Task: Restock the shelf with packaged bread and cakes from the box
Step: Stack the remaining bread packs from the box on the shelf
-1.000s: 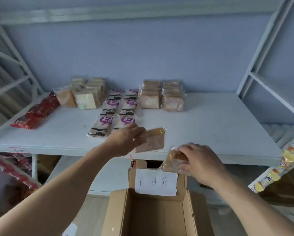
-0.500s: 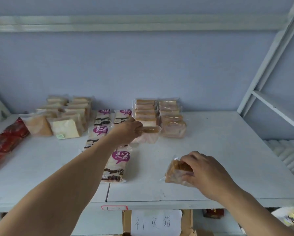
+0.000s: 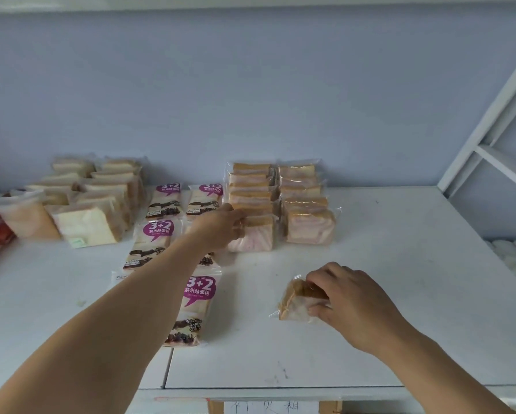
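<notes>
While the left hand [image 3: 221,231] pinches a pink-swirl cake pack [image 3: 255,236] at the front of its row [image 3: 252,189], a push could topple it. The right hand [image 3: 345,297] grips another wrapped slice [image 3: 295,300] on the shelf [image 3: 400,294], well short of the rows; the box [image 3: 328,409] sits below the edge.

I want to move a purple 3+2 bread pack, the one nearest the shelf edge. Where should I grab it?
Take the nearest 3+2 pack across its long sides, near the middle, reaching down from above. It lies flat and lengthwise on the shelf, with bare shelf on its right side; the left arm crosses its left edge.
</notes>
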